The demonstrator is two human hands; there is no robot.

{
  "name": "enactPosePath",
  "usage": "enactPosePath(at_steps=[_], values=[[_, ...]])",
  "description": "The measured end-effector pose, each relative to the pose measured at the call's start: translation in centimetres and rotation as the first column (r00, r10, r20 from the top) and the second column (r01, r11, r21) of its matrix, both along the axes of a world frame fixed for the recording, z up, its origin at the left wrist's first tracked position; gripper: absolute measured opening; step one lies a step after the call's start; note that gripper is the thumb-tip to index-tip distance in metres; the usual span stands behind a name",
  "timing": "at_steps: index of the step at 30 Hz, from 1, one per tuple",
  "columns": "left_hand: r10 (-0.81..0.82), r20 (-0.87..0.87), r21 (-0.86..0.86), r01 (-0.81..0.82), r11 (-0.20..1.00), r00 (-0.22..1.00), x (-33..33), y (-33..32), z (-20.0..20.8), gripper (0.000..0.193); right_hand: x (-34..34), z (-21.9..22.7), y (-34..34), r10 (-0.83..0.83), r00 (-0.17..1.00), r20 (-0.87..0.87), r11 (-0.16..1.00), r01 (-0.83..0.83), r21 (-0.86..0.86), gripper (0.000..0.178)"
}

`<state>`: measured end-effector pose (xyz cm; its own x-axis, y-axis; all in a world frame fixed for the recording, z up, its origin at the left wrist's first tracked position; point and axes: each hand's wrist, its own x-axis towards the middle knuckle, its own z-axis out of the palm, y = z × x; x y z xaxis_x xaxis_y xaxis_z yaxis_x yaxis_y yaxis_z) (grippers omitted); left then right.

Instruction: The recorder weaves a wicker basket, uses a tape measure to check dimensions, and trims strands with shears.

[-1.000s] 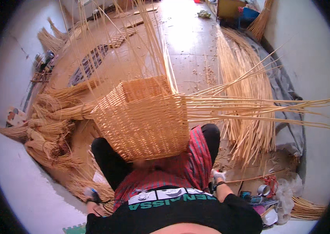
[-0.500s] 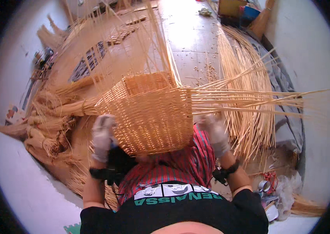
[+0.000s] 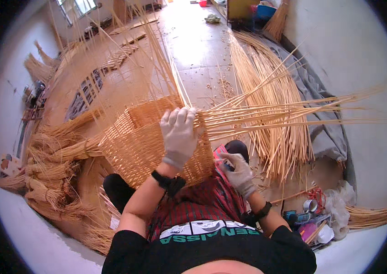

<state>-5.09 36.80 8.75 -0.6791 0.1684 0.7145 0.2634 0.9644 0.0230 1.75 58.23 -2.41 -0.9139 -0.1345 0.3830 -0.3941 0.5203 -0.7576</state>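
A woven wicker basket (image 3: 143, 148) of tan rods rests tilted on my lap, its open top facing away. Long unwoven rods (image 3: 266, 114) stick out from its right corner, and thin upright ones rise from its far left side. My gloved left hand (image 3: 179, 134) grips the basket near that right corner, fingers curled over the edge. Lower down, beside the basket's right side, my gloved right hand (image 3: 239, 176) is closed round a small dark-blue object (image 3: 229, 166). Most of that object is hidden by the fingers, so its kind cannot be told.
Loose rods (image 3: 285, 137) lie in a long heap on the right, over a grey cloth (image 3: 328, 137). Tied bundles of rods (image 3: 56, 178) crowd the left. Near my right elbow are a tape roll (image 3: 310, 206) and plastic bags (image 3: 339, 210). Cuttings litter the floor ahead.
My left hand has moved from the basket's left side up to its right corner. My right hand has dropped lower and now holds the small dark-blue object. The view has shifted.
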Motion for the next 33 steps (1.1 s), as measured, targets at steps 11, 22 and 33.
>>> enactPosePath(at_steps=[11, 22, 33], values=[[-0.332, 0.338, 0.181, 0.285, 0.941, 0.881, -3.6, -4.1, 0.8, 0.045, -9.0, -6.3, 1.2, -0.228, 0.971, 0.071, 0.626, 0.091, 0.774, 0.014], [-0.455, 0.154, 0.646, 0.26, 0.718, 0.877, 3.2, -11.9, 8.3, 0.051, -1.3, -8.5, 29.2, -0.939, 0.344, -0.003, 0.218, 0.601, 0.769, 0.016], [-0.291, 0.181, 0.4, 0.2, 0.895, 0.94, 0.9, -12.2, 7.4, 0.051, -6.1, -1.2, 3.0, -0.023, 0.989, 0.149, 0.807, 0.106, -0.58, 0.019]])
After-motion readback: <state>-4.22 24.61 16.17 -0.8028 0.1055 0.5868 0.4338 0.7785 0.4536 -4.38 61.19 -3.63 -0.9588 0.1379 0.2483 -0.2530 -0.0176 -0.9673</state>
